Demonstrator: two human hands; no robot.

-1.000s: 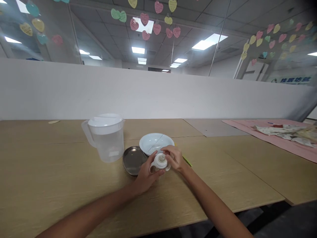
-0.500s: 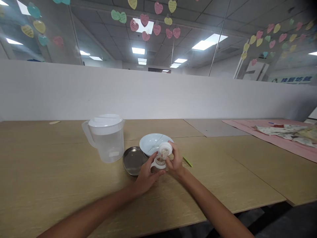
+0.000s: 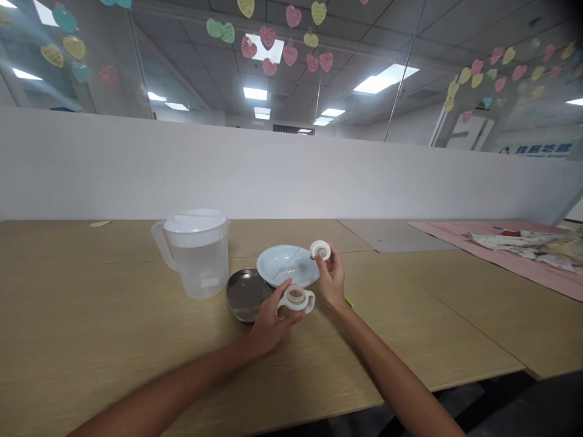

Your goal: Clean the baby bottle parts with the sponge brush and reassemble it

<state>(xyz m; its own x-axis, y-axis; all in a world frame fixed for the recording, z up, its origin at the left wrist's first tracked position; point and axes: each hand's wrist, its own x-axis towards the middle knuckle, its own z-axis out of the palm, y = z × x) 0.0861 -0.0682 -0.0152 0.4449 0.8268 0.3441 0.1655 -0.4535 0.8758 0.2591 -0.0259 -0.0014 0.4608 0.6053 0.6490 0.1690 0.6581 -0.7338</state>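
Observation:
My left hand [image 3: 269,321] is closed around a baby bottle [image 3: 295,300] with white side handles, held upright with its neck uncovered. Thumb and fingers of my right hand [image 3: 333,278] grip the bottle's top [image 3: 320,250], a white ring with a translucent centre, up and to the right of the neck and apart from it. Behind the bottle lies a white bowl [image 3: 277,258] with a thin straight line across it, perhaps a stick or wire. A round metal dish [image 3: 243,294] sits just left of the bottle, partly hidden by my left hand.
A lidded translucent pitcher [image 3: 203,261] of clear liquid stands on the wooden table [image 3: 113,340], left of the dish. Beside my right wrist a green stick [image 3: 348,301] shows its end. Cloth items [image 3: 514,244] lie on a pink sheet [image 3: 460,233] at far right. A low white wall runs behind.
My right hand has lifted the bottle top off the neck, up and to the right, and turned it. The bottle in my left hand has stayed nearly in place.

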